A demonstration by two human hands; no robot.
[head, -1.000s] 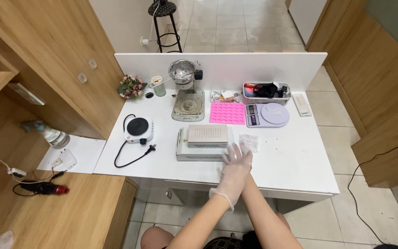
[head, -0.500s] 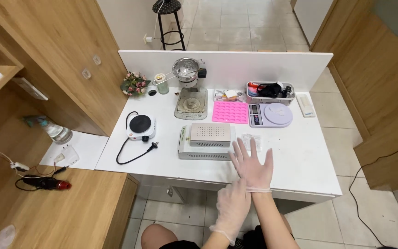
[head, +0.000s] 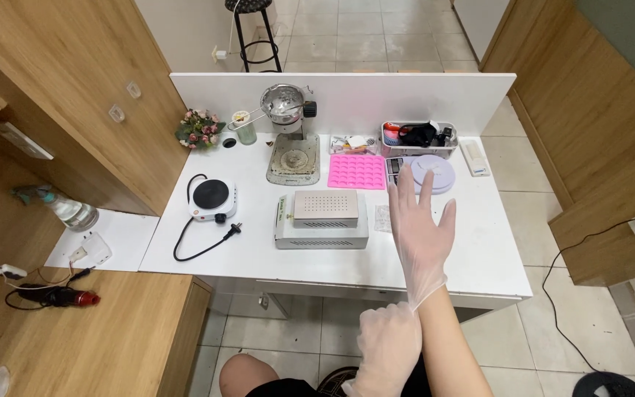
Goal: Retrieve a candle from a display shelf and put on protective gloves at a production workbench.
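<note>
My right hand is up over the white table, gloved in a thin clear glove, fingers spread wide, palm down, holding nothing. My left hand sits low at 6 o'clock, below the table edge and also gloved; it's closed on the cuff of the right glove at the wrist, though how tight I can't tell.

Right fingertips point to 12 o'clock, overlapping the round white kitchen scale. I can't tell if they touch it or just hover above.

At 9 o'clock from the right hand is a grey metal box with a perforated top, near the front middle of the table. A small clear packet lies between the box and my hand. At 11 o'clock is a pink silicone mould, flat, just beside the scale.

Behind the mould, against the white back panel, is a small basket with dark items inside. A white remote-shaped item is at 1 o'clock, near the right end of the table.

Back middle: a stand with a metal pot on top. Left of it are a small cup and a flower bunch. On the left side is a single electric hotplate, with its cord and plug loose on the table.

Off the table at far left is a spray bottle on a lower white shelf.
</note>
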